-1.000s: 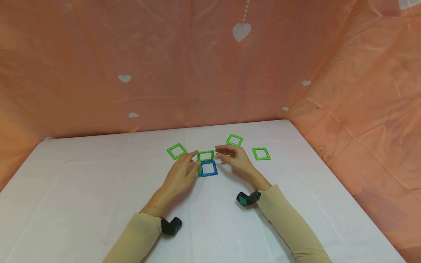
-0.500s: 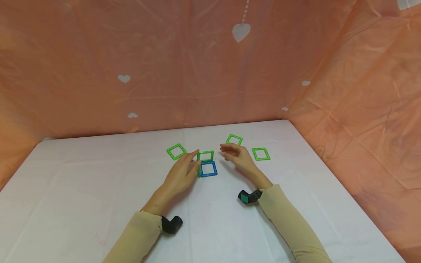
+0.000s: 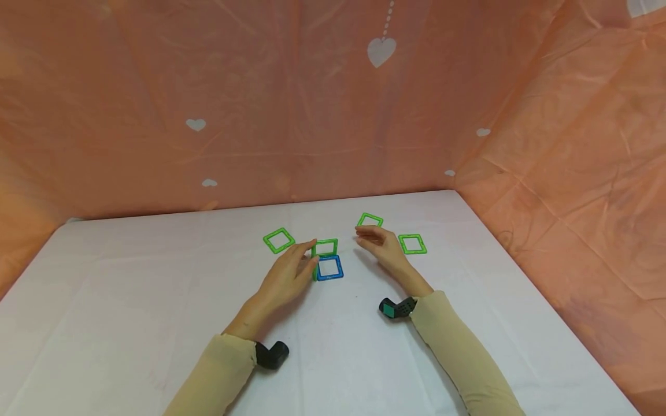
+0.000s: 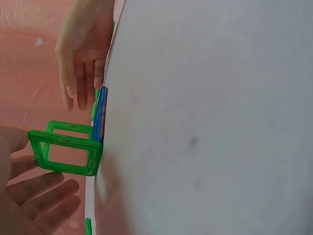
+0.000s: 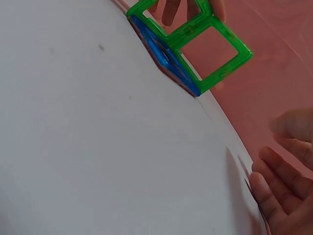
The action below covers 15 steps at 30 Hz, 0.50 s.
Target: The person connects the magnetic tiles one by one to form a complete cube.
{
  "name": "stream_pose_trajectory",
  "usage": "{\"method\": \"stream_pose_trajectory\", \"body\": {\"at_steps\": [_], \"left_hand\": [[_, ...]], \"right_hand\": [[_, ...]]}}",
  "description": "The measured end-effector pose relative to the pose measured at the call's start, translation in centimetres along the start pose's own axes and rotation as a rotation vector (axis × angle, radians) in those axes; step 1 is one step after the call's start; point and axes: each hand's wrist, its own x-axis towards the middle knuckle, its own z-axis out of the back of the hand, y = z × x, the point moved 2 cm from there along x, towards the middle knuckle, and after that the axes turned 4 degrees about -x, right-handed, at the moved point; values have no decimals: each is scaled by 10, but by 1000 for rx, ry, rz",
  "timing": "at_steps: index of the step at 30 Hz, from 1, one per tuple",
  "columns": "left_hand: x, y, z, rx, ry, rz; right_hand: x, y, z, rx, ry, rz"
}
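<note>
A blue square magnetic tile [image 3: 330, 277] lies flat on the table. Two green tile frames stand upright on its edges, one at the back [image 3: 325, 241] and one at the left [image 4: 63, 169], meeting at a corner. My left hand [image 3: 283, 276] is beside the left green frame, thumb and fingertips touching it, the other fingers loosely straight. My right hand [image 3: 384, 251] hovers to the right of the build, holding nothing, its fingers relaxed and bent. It partly covers a flat green tile [image 3: 371, 215] behind it.
Another flat green tile [image 3: 278, 240] lies at the build's back left, and one more green tile [image 3: 413, 251] lies right of my right hand. The white tabletop [image 3: 156, 312] ends at an orange fabric backdrop [image 3: 291, 115]. Black wrist cameras sit at both cuffs.
My right hand has drawn away from the build, to the right and slightly back, toward the far green tile. My left hand and the upright frames stay nearly where they were.
</note>
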Motion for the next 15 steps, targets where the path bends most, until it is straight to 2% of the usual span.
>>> {"method": "stream_pose_trajectory", "body": {"at_steps": [2,9,15], "left_hand": [[0,0,0,-15,2,-3],[0,2,0,-63,-4,-20],[0,4,-2,-88,-11,-25]], "right_hand": [[1,-1,1,0,-7,-14],[16,-35,2,70,-58,-55],[21,-43,2,51,-123,-76]]}}
